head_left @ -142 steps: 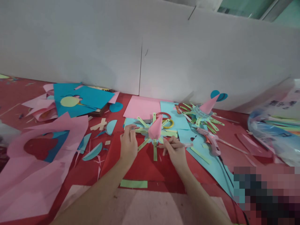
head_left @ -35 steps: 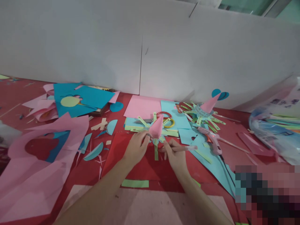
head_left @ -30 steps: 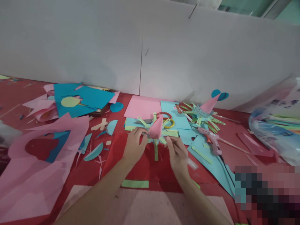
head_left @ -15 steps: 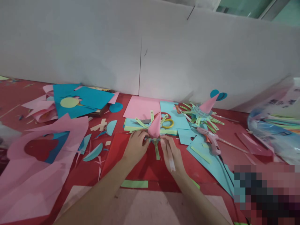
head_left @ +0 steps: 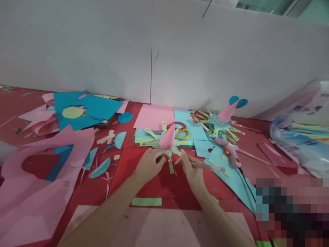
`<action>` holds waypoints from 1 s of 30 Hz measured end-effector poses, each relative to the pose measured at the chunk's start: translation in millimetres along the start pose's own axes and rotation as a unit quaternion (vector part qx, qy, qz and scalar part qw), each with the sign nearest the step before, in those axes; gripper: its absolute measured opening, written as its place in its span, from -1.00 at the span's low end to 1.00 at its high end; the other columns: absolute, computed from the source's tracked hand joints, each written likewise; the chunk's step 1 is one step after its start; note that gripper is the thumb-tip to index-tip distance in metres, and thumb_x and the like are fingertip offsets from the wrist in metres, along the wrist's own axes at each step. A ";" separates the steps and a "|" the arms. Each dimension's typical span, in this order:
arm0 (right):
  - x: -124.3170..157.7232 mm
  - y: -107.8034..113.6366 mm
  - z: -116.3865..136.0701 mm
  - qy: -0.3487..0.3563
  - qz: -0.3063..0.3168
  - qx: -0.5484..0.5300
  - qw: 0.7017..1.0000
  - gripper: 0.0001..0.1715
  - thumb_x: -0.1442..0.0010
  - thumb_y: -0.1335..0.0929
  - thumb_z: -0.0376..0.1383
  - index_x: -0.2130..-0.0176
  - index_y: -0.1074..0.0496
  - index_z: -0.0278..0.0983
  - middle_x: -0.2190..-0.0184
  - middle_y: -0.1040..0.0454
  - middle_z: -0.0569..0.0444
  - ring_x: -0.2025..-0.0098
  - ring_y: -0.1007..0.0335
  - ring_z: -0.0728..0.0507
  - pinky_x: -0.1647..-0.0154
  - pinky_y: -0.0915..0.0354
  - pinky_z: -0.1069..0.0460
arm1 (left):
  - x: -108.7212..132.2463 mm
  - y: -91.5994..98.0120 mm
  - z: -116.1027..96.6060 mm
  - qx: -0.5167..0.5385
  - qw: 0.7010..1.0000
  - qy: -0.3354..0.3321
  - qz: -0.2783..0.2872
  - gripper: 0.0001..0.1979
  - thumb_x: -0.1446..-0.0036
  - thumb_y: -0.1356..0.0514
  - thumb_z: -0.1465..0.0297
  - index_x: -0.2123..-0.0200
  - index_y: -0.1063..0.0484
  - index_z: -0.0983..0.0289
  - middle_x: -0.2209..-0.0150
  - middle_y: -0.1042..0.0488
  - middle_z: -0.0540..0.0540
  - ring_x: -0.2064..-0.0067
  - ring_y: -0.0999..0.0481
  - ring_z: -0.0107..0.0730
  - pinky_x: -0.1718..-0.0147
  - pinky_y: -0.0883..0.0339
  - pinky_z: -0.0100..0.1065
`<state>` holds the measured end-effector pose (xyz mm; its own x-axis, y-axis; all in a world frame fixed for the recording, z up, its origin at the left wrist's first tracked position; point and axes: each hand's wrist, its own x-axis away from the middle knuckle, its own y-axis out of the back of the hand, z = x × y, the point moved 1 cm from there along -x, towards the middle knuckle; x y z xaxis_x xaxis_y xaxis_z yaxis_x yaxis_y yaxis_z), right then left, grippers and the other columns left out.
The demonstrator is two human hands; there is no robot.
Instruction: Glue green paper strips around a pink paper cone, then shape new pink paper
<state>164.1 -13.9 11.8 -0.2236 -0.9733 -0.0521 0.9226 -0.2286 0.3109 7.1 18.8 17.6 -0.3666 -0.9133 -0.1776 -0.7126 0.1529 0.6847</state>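
Note:
A pink paper cone [head_left: 167, 138] stands on a small paper craft with pale green patterned strips [head_left: 171, 164] spreading out from its base. My left hand [head_left: 151, 163] is closed at the near left side of this craft, its fingertips pinched at the base beside the front strip. To the right of that strip, my right hand [head_left: 191, 169] has its fingers closed around a pale pen-like stick [head_left: 214, 168], which points out to the right. Behind the cone lie scissors with red and yellow handles [head_left: 182, 134], partly hidden by it.
A similar craft with a pink cone [head_left: 228, 112] and blue discs stands back right. Near it rests a pink glue gun [head_left: 234, 156] with a black cord. Pink paper [head_left: 28, 209] and blue offcuts [head_left: 100, 168] lie left. A plastic bag [head_left: 298, 133] sits far right; a white wall rises behind.
Both hands have drawn back slightly toward me from the cone's base. The stick in my right hand has swung from pointing toward me to pointing right.

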 end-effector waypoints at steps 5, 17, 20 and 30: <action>-2.2 -4.7 -3.9 0.009 0.027 -0.044 0.999 -0.63 -0.11 -0.28 -0.10 0.57 -0.09 -0.21 0.74 -0.05 0.31 0.71 0.04 0.07 0.57 -0.15 0.12 | -1.3 -2.7 2.2 -0.029 0.998 -0.031 0.056 -0.71 -0.04 0.04 0.51 0.43 -0.46 0.16 0.34 -0.54 -0.07 0.31 -0.44 -0.36 0.22 -0.14 -0.31; -2.4 -10.1 -3.4 0.063 0.050 0.120 0.990 -0.59 -0.10 -0.23 -0.18 0.65 0.02 -0.21 0.77 -0.01 0.27 0.68 0.05 0.05 0.66 0.04 0.12 | -2.4 -6.6 5.3 -0.086 0.993 -0.044 0.064 -0.70 -0.08 0.06 0.47 0.38 -0.47 0.18 0.34 -0.54 0.01 0.30 -0.43 -0.32 0.24 -0.15 -0.30; -1.5 -10.1 -0.4 0.070 0.041 0.131 0.988 -0.60 -0.09 -0.22 -0.20 0.65 0.04 -0.21 0.77 0.01 0.28 0.68 0.06 0.04 0.66 0.06 0.11 | -2.3 -6.6 5.2 -0.083 0.993 -0.046 0.064 -0.70 -0.08 0.06 0.49 0.40 -0.47 0.18 0.35 -0.54 0.00 0.31 -0.44 -0.31 0.26 -0.14 -0.29; -2.3 -9.9 -4.1 0.053 0.062 0.119 0.990 -0.60 -0.07 -0.22 -0.19 0.64 0.06 -0.20 0.75 0.03 0.27 0.66 0.07 0.03 0.63 0.06 0.10 | -2.4 -5.6 4.2 -0.070 0.994 -0.040 0.067 -0.71 -0.07 0.04 0.50 0.38 -0.47 0.15 0.32 -0.55 -0.03 0.29 -0.45 -0.31 0.23 -0.13 -0.28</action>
<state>156.7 -9.4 5.0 -0.0679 -0.9931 -0.0956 0.8379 -0.1088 0.5348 9.5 21.7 11.2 -0.5025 -0.8548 -0.1292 -0.5654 0.2119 0.7971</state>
